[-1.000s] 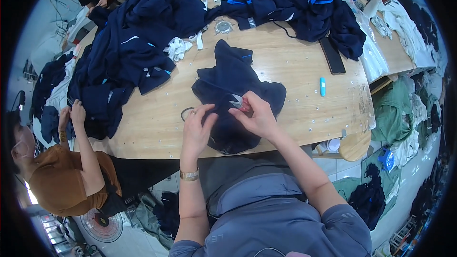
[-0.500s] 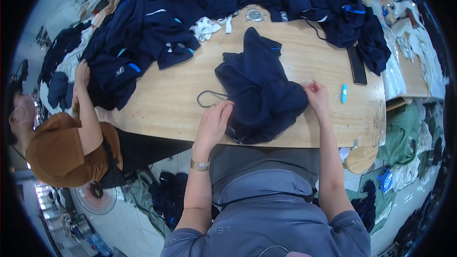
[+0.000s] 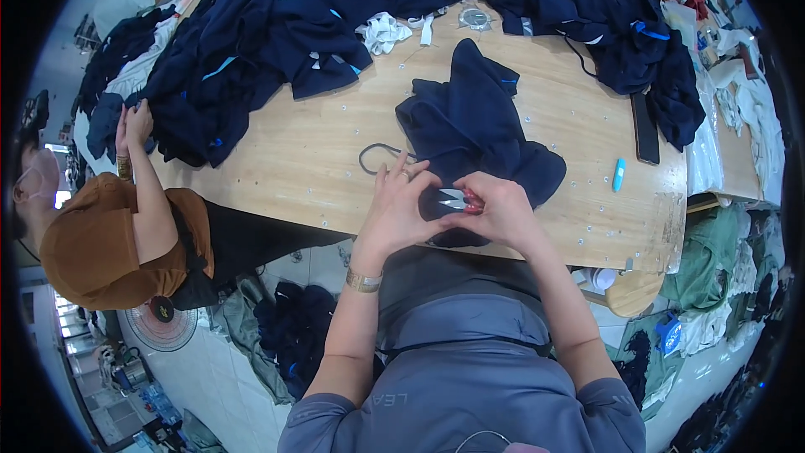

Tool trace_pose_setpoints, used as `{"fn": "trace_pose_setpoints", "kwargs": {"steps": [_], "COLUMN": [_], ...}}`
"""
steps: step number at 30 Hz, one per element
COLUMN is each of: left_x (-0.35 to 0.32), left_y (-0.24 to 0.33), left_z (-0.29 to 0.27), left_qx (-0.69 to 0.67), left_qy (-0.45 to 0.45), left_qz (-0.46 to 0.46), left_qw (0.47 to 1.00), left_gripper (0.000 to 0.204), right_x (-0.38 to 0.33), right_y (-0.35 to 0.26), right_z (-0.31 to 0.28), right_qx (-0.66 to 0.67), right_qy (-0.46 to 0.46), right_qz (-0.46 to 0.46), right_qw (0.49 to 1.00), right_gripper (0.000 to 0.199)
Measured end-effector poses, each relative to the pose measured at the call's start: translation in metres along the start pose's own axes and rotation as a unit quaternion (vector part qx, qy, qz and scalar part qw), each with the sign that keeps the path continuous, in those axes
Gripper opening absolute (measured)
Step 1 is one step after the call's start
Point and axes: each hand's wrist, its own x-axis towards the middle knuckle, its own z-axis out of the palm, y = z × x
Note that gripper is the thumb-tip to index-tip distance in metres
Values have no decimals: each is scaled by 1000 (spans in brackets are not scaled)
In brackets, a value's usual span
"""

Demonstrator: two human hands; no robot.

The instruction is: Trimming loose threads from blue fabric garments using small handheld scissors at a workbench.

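Observation:
A dark navy garment [image 3: 480, 122] lies bunched on the wooden table before me, a grey cord loop [image 3: 377, 151] at its left side. Closed around small red-handled thread snips [image 3: 473, 201], my right hand [image 3: 508, 211] is over the garment's near part, and the silvery blades point left. My left hand [image 3: 397, 208] faces it, thumb and index finger curved apart around the blade side, the other fingers spread. Both thumbs come close together below the snips. The hands hide part of the fabric beneath.
Piles of navy garments [image 3: 285, 25] cover the table's far left and far right. A phone [image 3: 646, 130] and a cyan marker-like stick [image 3: 619, 174] lie to the right. At the left, a person in a brown top [image 3: 105, 239] handles navy cloth. A fan [image 3: 159, 319] stands below.
My right hand has come from the garment's right edge to its near middle, now with red-handled snips. My left hand has spread its fingers beside them. The person's hands have moved up.

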Motion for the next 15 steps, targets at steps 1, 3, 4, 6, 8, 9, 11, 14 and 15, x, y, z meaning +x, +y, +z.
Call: {"fn": "trace_pose_setpoints", "kwargs": {"steps": [1,3,4,6,8,9,11,14,15], "left_x": [0,0,-1,5,11,13,16,19,18], "left_y": [1,2,0,-1,2,8,22,27,31], "left_z": [0,0,4,7,8,3,-9,-16,-18], "left_qx": [-1,66,65,22,-77,-76,-377,-445,-480], "left_qy": [2,5,35,36,102,104,52,74,69], "left_qz": [-3,47,61,69,114,117,-75,-29,-26], "left_qw": [1000,997,995,997,985,985,922,892,874], "left_gripper": [46,41,35,33,27,27,24,22,23], "right_x": [0,-3,-4,-5,-3,0,6,9,8], "right_y": [5,17,24,39,46,42,27,-2,-9], "right_z": [1,-3,-5,-8,-7,-11,-23,-39,-42], "right_qx": [-20,-47,-74,-19,59,57,309,367,408], "right_qy": [-15,-38,-57,-30,35,37,114,157,175], "right_qz": [0,20,41,53,74,72,130,88,60], "right_qw": [1000,998,995,998,995,995,935,913,894], "right_gripper": [38,34,30,26,26,26,34,37,36]}}
